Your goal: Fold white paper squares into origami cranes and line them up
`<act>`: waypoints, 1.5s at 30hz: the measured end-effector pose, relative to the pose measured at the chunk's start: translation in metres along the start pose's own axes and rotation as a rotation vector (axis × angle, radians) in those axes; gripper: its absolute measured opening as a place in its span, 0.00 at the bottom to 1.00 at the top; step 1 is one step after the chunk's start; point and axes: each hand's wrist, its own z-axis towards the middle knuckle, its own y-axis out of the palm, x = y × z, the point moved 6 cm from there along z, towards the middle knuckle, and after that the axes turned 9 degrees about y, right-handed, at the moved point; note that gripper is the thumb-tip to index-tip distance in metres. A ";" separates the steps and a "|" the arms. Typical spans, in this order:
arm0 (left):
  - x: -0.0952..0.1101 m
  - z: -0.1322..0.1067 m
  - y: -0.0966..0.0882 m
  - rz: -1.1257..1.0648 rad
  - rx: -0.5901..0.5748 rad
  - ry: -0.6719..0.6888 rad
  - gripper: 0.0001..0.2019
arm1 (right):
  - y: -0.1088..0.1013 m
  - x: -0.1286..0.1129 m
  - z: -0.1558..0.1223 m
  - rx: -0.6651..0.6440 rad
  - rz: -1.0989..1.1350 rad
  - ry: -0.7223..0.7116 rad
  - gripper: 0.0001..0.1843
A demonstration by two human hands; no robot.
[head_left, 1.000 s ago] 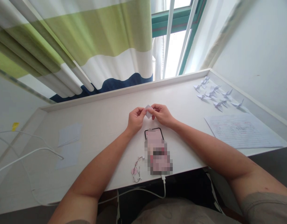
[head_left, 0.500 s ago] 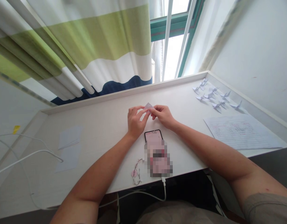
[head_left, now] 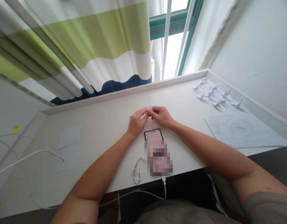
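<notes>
Between the fingertips of both hands is a small folded piece of white paper (head_left: 150, 108), mostly covered by the fingers. My left hand (head_left: 137, 121) pinches it from the left, thumb and index finger closed together. From the right, my right hand (head_left: 162, 116) grips it with thumb and fingers, its other fingers curled. Both hands are held over the white desk (head_left: 106, 124), just beyond a phone (head_left: 155, 136) that lies face up with a partly blurred pink screen. The exact shape of the folds cannot be made out.
Several folded paper cranes (head_left: 213, 93) stand at the back right, behind a lined, written sheet (head_left: 238, 130). Loose white papers (head_left: 70, 146) lie at left near white cables (head_left: 40, 151). A beaded strap (head_left: 134, 172) and charging cable (head_left: 164, 182) are at the phone. A raised rim (head_left: 124, 95) edges the desk.
The paper's pointed top, raised above the fingers before, now shows smaller and lower between them. My left hand's fingers have drawn in closer to my right hand.
</notes>
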 end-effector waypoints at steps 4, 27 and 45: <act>-0.003 0.001 0.001 -0.009 -0.043 -0.031 0.16 | 0.003 0.002 0.001 -0.068 0.007 0.006 0.26; -0.017 0.007 0.007 -0.257 -0.205 -0.225 0.29 | -0.010 0.005 0.008 -0.072 0.061 -0.099 0.12; -0.014 0.008 0.007 -0.374 -0.237 -0.252 0.28 | -0.013 0.016 0.010 -0.030 0.213 0.033 0.21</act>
